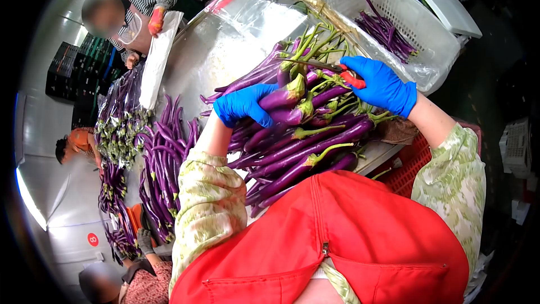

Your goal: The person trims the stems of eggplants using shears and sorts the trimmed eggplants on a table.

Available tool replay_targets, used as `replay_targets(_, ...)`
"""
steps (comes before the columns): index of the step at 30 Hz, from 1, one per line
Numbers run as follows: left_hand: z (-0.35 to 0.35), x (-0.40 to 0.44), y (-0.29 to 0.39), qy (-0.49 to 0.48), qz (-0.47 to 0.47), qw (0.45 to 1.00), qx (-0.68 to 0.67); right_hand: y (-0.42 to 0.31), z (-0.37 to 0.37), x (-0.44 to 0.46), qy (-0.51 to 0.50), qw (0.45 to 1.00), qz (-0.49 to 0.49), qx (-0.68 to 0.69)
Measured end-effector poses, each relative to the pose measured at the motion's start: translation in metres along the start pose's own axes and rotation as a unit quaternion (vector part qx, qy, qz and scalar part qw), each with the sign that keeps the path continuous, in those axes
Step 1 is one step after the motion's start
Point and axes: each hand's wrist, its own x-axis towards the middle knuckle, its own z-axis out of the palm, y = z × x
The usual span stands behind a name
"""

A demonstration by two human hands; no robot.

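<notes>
My left hand (243, 106), in a blue glove, is closed around a purple eggplant (277, 100) whose green stem end points up and right. In my right hand (382, 85), also blue-gloved, is a pair of scissors (353, 77) with red handles. Their blades reach left across the green stems, close to the stem of the held eggplant; whether they touch it I cannot tell. Below both hands lies a pile of long eggplants (304, 157), stems mostly toward the right. More eggplants (253, 77) lie just beyond my left hand.
A white crate (439, 50) at the upper right holds thin eggplants (388, 31). Plastic film (253, 14) lies on the metal table (194, 59). Further eggplants (166, 157) spread along the left, where co-workers stand. A red basket (402, 171) sits below my right arm.
</notes>
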Motion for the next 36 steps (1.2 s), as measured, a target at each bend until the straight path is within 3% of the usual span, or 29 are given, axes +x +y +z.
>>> replay_targets(4,0.005,0.0,0.004,0.019,-0.003,1.0,0.005,-0.005,-0.011,0.006,-0.106,0.989,0.107,-0.004)
replay_targets(7,0.005,-0.004,0.009,0.067,0.029,0.991,0.109,0.005,-0.004,-0.003,-0.035,0.997,0.067,0.001)
replay_targets(8,0.005,-0.017,0.012,0.114,0.041,0.98,0.156,0.009,-0.001,-0.003,0.003,0.996,0.047,0.076)
replay_targets(10,0.014,-0.053,0.026,0.216,0.136,0.966,0.044,0.067,0.016,-0.014,0.05,0.978,0.1,0.174)
replay_targets(12,0.005,-0.102,0.033,0.344,0.194,0.909,0.134,0.09,0.018,-0.011,0.069,0.942,0.167,0.282)
replay_targets(14,0.005,-0.157,0.037,0.455,0.339,0.819,0.087,0.055,0.01,-0.01,0.057,0.913,0.226,0.334)
replay_targets(16,0.016,-0.208,0.052,0.585,0.471,0.653,0.098,0.033,0.009,-0.015,0.055,0.897,0.251,0.359)
replay_targets(17,0.009,-0.221,0.043,0.606,0.53,0.588,0.071,0.056,0.018,-0.027,0.051,0.893,0.262,0.361)
replay_targets(19,-0.001,-0.286,0.025,0.729,0.556,0.398,0.025,0.044,0.02,-0.027,0.06,0.884,0.276,0.372)
replay_targets(20,-0.01,-0.315,0.013,0.713,0.624,0.319,0.021,0.038,0.024,-0.027,0.077,0.881,0.282,0.373)
replay_targets(22,-0.013,-0.376,-0.027,0.76,0.619,0.199,-0.002,0.044,0.03,-0.03,0.083,0.867,0.29,0.398)
replay_targets(23,-0.029,-0.425,-0.075,0.756,0.628,0.183,-0.016,0.032,0.032,-0.031,0.082,0.862,0.295,0.404)
replay_targets(26,0.013,-0.452,-0.122,0.748,0.59,0.24,-0.187,0.017,0.031,-0.045,0.122,0.853,0.326,0.388)
replay_targets(27,0.01,-0.475,-0.159,0.75,0.572,0.236,-0.234,0.017,0.029,-0.048,0.128,0.858,0.328,0.373)
replay_targets(31,0.016,-0.538,-0.247,0.811,0.444,0.242,-0.292,0.02,0.031,-0.063,0.145,0.844,0.34,0.389)
replay_targets(36,0.006,-0.512,-0.22,0.859,0.303,0.341,-0.231,-0.019,0.002,-0.07,0.139,0.864,0.354,0.331)
